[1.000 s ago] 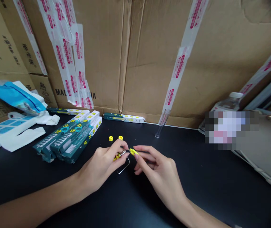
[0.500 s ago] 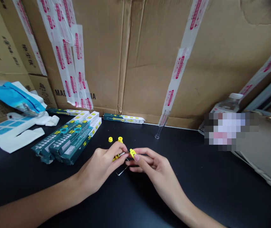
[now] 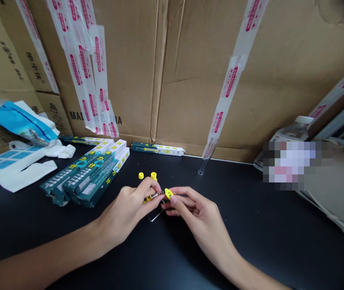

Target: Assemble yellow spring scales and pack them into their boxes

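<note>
A small yellow plastic cap (image 3: 168,193) sits pinched at the tips of the right hand's fingers (image 3: 176,198), just above the black worktop (image 3: 250,225), its pale face turned up and toward the left hand. Touching it from the left is a thin silver metal pin with a yellow end (image 3: 153,197), held nearly level between the thumb and forefinger of the left hand (image 3: 129,211); its yellow end peeks out under those fingers. A slim bent steel wire piece (image 3: 155,217) lies flat on the worktop directly under the two hands, one short leg angled up toward the meeting point, mostly shadowed by the hands.
</note>
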`<state>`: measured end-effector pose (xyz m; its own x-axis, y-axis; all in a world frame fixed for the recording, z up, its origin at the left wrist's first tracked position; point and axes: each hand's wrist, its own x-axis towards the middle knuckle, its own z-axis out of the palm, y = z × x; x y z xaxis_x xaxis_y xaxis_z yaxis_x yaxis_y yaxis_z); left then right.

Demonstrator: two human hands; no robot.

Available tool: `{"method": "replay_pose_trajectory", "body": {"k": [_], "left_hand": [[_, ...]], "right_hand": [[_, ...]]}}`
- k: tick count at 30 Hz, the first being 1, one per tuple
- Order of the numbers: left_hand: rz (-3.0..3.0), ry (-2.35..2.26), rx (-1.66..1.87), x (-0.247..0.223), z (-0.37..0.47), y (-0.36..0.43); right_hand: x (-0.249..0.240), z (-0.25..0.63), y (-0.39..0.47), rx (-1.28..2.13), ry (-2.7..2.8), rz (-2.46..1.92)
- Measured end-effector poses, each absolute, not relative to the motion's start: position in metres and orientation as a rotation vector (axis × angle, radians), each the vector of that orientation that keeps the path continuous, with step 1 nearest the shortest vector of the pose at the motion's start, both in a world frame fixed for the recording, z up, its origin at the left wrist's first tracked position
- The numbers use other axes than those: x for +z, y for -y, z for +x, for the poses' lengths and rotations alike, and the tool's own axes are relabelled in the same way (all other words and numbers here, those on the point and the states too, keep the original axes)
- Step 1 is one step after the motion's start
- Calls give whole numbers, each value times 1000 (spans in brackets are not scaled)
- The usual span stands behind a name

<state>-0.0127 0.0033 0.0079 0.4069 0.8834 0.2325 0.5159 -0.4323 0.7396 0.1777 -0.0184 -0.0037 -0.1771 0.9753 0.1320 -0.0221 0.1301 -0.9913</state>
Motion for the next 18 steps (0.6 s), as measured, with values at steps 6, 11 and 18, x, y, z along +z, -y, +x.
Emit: {"method": "replay_pose_trajectory", "body": {"k": [6,11,18], "left_hand": [[2155,-1205,859,8,-12,-2],[2149,-1199,835,8,-11,-1],[2168,-1240,833,8,-9,0]], "right_hand": [[-6,179,20,1118,1492,-1027],[-5,179,19,1113,1501,-1030],[-7,181,17,1178,1448,-1013]]}}
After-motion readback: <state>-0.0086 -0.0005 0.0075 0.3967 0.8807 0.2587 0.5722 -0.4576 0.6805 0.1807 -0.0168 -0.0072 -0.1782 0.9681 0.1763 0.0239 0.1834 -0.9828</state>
